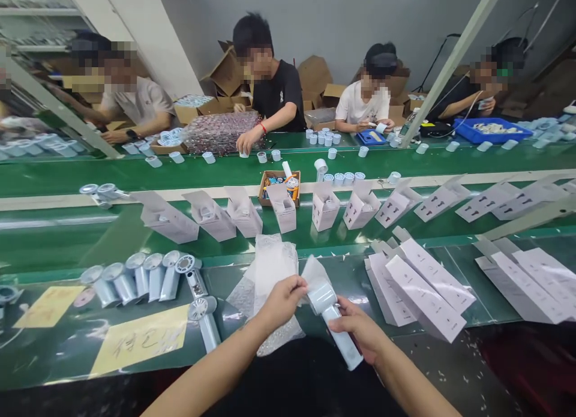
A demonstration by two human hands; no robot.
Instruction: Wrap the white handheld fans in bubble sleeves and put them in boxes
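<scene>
My right hand (360, 328) is wrapped round the handle of a pale blue handheld fan (322, 296), which tilts with its round head up and to the left. My left hand (284, 300) pinches the edge of a translucent plastic sleeve (317, 267) at the fan's head. How far the sleeve covers the fan I cannot tell. Under and beside my left hand lies a stack of bubble-wrap bags (274, 267). To the left on the bench, several more handheld fans (153, 276) lie in a row, near two with their heads turned up.
Open white boxes (326, 216) line the green conveyor (225, 168) ahead. More white boxes (425, 288) lean together at right. Yellow paper sheets (139, 339) lie at left. A cardboard tray (265, 195) holds small parts. Several people (281, 96) work across the belt.
</scene>
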